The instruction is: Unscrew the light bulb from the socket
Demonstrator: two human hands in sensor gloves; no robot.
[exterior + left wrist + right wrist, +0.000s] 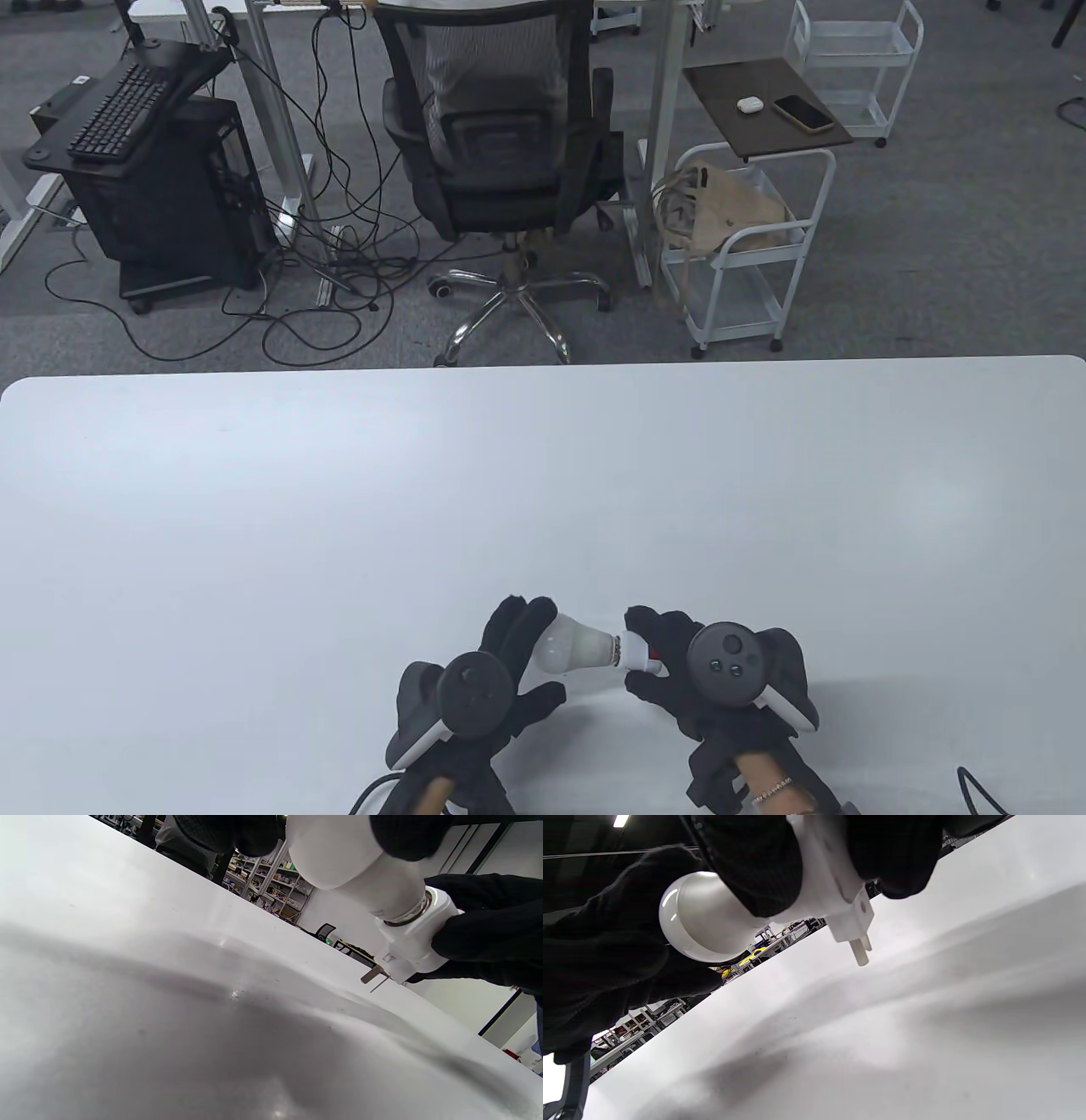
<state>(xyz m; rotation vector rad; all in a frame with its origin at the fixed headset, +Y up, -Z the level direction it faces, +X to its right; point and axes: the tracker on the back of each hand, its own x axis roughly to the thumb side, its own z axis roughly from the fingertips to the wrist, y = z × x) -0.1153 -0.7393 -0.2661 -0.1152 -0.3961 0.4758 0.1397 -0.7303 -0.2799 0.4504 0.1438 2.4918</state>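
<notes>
One white frosted light bulb, one white plastic plug-in socket, two black-gloved hands, one white counter.

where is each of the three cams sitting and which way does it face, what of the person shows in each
Table view: high at the person's side, looking down over the white table toward an office chair; shows left hand and right hand.
Left wrist view: low under the left wrist, facing across the table to the light bulb and socket; gloved fingers on top.
Right wrist view: low under the right wrist, facing the left hand; right fingers grip the socket.
All three share bulb and socket, held above the table.
</notes>
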